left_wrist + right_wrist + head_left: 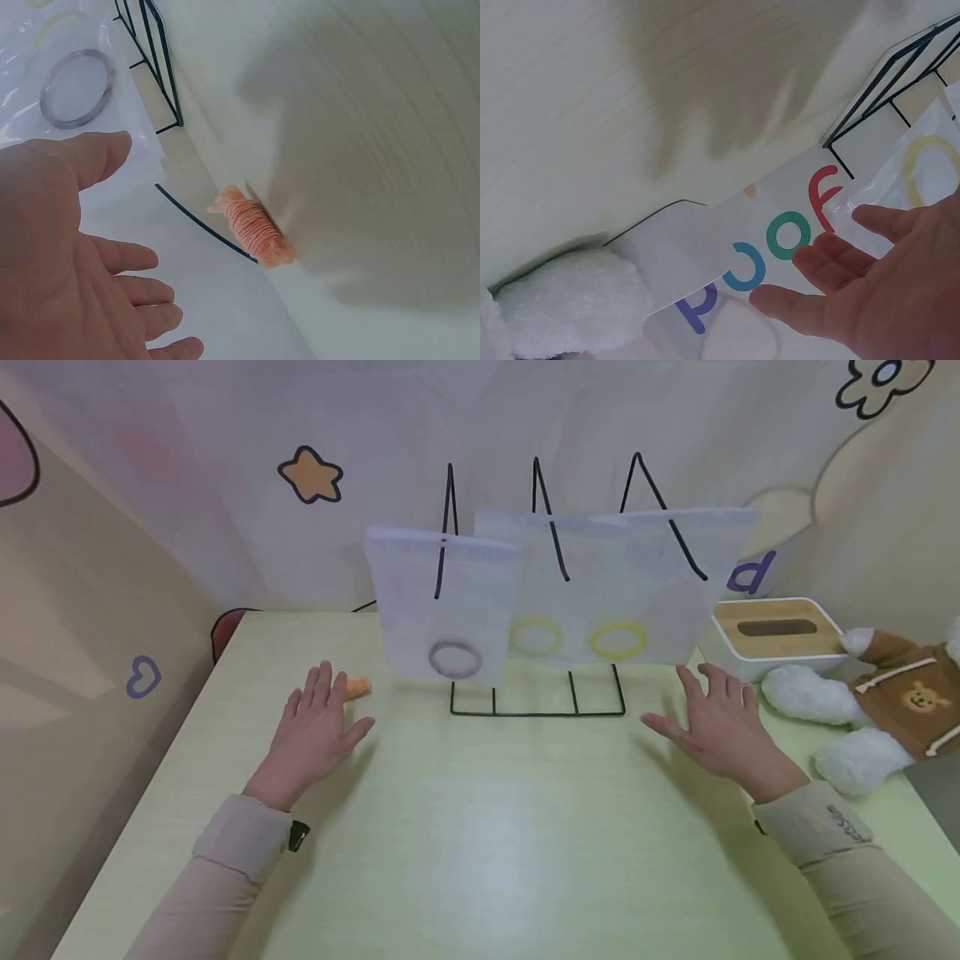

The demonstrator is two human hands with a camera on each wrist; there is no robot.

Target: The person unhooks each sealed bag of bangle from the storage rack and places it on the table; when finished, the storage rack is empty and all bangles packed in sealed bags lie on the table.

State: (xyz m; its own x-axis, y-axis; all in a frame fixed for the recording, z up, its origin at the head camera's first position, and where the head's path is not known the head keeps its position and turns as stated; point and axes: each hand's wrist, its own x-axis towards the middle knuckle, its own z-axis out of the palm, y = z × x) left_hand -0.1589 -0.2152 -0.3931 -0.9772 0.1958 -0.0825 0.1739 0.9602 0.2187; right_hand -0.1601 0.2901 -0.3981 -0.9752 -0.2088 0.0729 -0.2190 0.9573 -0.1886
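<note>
A black wire rack (536,714) stands near the back of the table. From its prongs hang translucent white bags: a left bag (405,610) with a grey ring (431,658) in it, and two overlapping bags behind and to the right, each showing a yellow ring (593,643). My left hand (309,735) hovers over the table left of the rack, fingers spread and holding nothing. Beside its fingertips lies a small orange bundle of wound cord (256,229), partly hidden in the head view. To the right of the rack, my right hand (726,727) is also spread, with nothing held.
A white tissue box (780,610) with a wooden top stands at the back right. Next to it lies a white plush toy in a brown top (911,693). A printed curtain (225,527) hangs behind the table's back edge.
</note>
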